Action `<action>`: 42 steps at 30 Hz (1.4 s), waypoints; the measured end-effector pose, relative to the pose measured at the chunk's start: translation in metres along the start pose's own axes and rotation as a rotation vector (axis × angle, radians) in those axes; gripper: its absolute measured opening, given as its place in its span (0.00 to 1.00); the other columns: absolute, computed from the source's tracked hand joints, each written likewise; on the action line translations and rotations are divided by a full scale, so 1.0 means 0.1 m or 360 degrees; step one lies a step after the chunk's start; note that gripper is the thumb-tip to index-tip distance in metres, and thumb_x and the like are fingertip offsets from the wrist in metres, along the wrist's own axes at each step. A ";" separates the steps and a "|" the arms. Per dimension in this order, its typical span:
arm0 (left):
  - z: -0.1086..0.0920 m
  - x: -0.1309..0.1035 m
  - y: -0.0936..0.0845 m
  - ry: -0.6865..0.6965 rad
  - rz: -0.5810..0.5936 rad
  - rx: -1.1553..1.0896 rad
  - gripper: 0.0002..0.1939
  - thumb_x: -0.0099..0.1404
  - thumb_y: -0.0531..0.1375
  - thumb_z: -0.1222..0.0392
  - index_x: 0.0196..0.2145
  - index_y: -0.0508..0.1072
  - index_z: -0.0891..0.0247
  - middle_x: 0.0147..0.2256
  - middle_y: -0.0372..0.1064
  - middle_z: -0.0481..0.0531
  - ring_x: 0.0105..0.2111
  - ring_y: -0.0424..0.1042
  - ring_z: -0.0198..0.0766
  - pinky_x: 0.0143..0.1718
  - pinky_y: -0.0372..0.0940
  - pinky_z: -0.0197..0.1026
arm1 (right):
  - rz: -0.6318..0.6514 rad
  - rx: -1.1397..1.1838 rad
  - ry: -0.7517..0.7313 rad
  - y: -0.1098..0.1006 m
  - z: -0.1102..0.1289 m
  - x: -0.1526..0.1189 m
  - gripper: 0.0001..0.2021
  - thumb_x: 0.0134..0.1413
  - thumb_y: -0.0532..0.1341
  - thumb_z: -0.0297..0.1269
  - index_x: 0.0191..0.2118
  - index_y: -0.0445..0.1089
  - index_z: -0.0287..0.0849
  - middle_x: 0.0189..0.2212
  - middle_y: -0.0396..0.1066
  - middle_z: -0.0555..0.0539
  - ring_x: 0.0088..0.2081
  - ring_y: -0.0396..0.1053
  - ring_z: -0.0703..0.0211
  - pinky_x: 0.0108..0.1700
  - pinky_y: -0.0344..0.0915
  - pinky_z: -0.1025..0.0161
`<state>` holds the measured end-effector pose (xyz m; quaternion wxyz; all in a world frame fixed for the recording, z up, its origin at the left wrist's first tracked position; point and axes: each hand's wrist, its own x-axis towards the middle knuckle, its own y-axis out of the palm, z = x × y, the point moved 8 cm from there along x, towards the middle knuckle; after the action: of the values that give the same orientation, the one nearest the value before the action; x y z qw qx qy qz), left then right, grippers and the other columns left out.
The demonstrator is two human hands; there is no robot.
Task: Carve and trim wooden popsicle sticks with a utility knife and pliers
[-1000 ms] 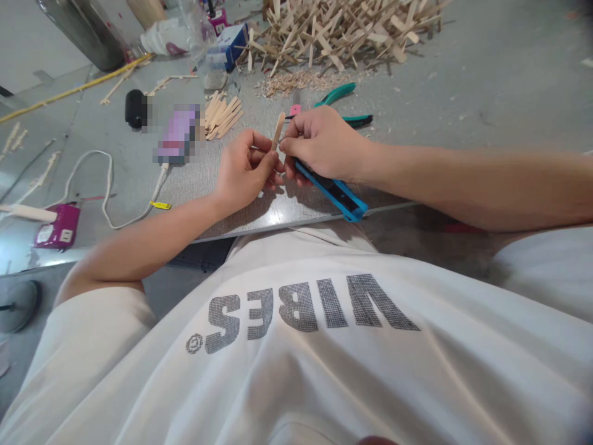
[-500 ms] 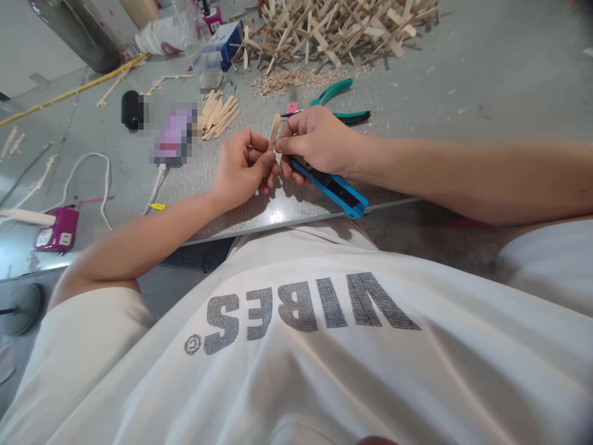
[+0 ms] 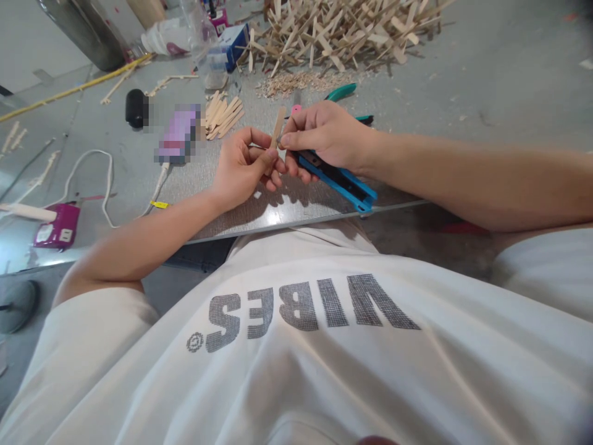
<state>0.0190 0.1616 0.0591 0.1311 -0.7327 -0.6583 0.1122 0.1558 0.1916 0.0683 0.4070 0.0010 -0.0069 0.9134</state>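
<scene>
My left hand (image 3: 250, 164) is closed on a flat wooden craft stick (image 3: 278, 127), which slants upward from between thumb and fingers. In my right hand (image 3: 324, 139) is a blue utility knife (image 3: 340, 184), its body sticking out under the palm toward the table edge. The knife's front end is at the stick, close to my left thumb; the blade itself is hard to make out. Just beyond my right hand lie pliers with green handles (image 3: 341, 92), partly covered by it, and a small pink-ended tool (image 3: 296, 109).
A big heap of craft sticks (image 3: 333, 34) lies at the back with wood shavings (image 3: 296, 84) before it. Left of my hands are a small pile of sticks (image 3: 223, 115), a phone (image 3: 178, 136) on a white cable, a black case (image 3: 136, 109) and a purple block (image 3: 58, 227).
My right hand and the knife have shifted slightly right, covering more of the pliers. The stick stays in my left hand. The whole view has moved a little.
</scene>
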 end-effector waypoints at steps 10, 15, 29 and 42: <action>-0.05 -0.04 0.00 -0.0078 -0.0030 -0.0104 0.07 0.83 0.61 0.68 0.54 0.70 0.61 0.30 0.81 0.43 0.27 0.83 0.33 0.35 0.77 0.35 | 0.0026 -0.0048 -0.0100 -0.01 0.05 -0.02 0.12 0.73 0.68 0.31 0.36 0.68 0.44 0.23 0.78 0.51 0.19 0.72 0.60 0.18 0.67 0.66; -0.06 -0.04 0.00 -0.0092 -0.0051 -0.0124 0.07 0.83 0.60 0.69 0.54 0.71 0.62 0.30 0.81 0.43 0.28 0.83 0.32 0.36 0.77 0.35 | -0.0022 -0.0125 -0.0086 -0.01 0.05 -0.04 0.11 0.75 0.64 0.27 0.37 0.69 0.43 0.22 0.77 0.52 0.17 0.69 0.63 0.18 0.66 0.67; -0.03 -0.03 -0.01 -0.0080 -0.0078 0.0018 0.14 0.82 0.63 0.67 0.62 0.72 0.65 0.35 0.84 0.50 0.32 0.87 0.38 0.39 0.81 0.39 | -0.0438 -0.0917 -0.0195 -0.12 0.30 -0.18 0.17 0.72 0.66 0.21 0.34 0.65 0.47 0.23 0.75 0.53 0.20 0.69 0.62 0.26 0.61 0.62; -0.03 -0.06 0.02 -0.0057 0.0029 -0.0099 0.15 0.78 0.66 0.69 0.59 0.76 0.62 0.32 0.84 0.47 0.28 0.85 0.36 0.34 0.79 0.38 | -0.0315 -0.1026 -0.0352 -0.14 0.25 -0.18 0.09 0.75 0.69 0.36 0.38 0.73 0.49 0.27 0.78 0.52 0.25 0.70 0.58 0.32 0.63 0.59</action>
<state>0.0215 0.1550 0.0615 0.0954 -0.7402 -0.6571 0.1059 0.1779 0.1868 0.0934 0.4698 -0.0280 -0.3389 0.8147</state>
